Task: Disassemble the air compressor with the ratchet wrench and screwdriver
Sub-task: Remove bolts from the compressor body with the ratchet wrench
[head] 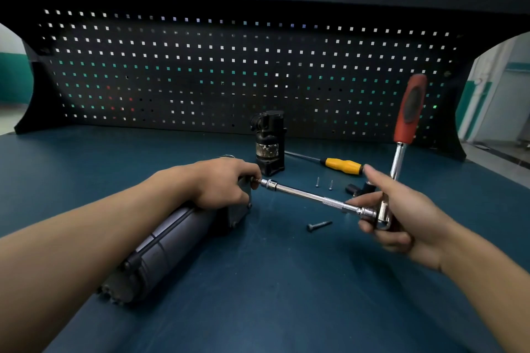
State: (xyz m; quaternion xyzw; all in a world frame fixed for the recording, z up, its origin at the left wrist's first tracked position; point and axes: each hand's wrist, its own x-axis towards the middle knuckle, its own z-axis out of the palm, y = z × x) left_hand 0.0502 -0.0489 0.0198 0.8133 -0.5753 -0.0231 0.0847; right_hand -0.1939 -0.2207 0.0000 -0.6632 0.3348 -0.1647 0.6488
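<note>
The air compressor [172, 241] lies on its side left of the desk's [286, 295] middle, angled toward the front edge. The left hand's [220, 183] fingers curl over its far end, where the ratchet wrench's [309, 196] socket meets it. The right hand's [401, 218] fingers clamp the wrench head. The screwdriver [344, 166] lies behind.

Glossy chrome metal ratchet wrench [312, 197], matt rubbery red handle [410, 109], matt dark compressor [172, 238]
</note>
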